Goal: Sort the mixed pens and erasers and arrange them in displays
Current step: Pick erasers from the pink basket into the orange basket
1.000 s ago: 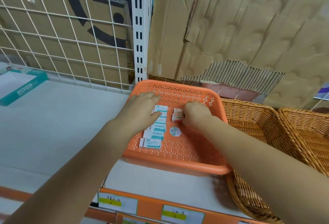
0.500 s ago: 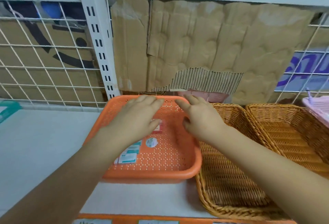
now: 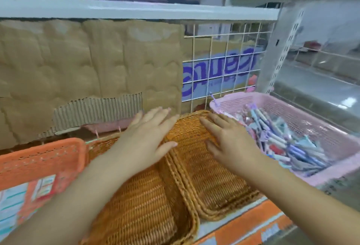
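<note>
While the shelf (image 3: pixel 259 215) carries a row of baskets, the left wicker basket (image 3: pixel 144 205) and the right wicker basket (image 3: pixel 214 182) stand touching in its middle. The pink basket (image 3: pixel 331 174) at the right end holds a heap of pens (image 3: pixel 282 143). The orange basket (image 3: pixel 39 159) stands at the left end. The left hand (image 3: pixel 148 141) and the right hand (image 3: pixel 229 143) are above the wicker baskets, palms down, with fingers straight and a little apart, holding nothing.

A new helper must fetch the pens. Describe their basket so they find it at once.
Look to the wire grid at the back right. Just in front of it stands the pink basket, right of two wicker baskets. It alone is pink plastic and heaped with pens.
</note>
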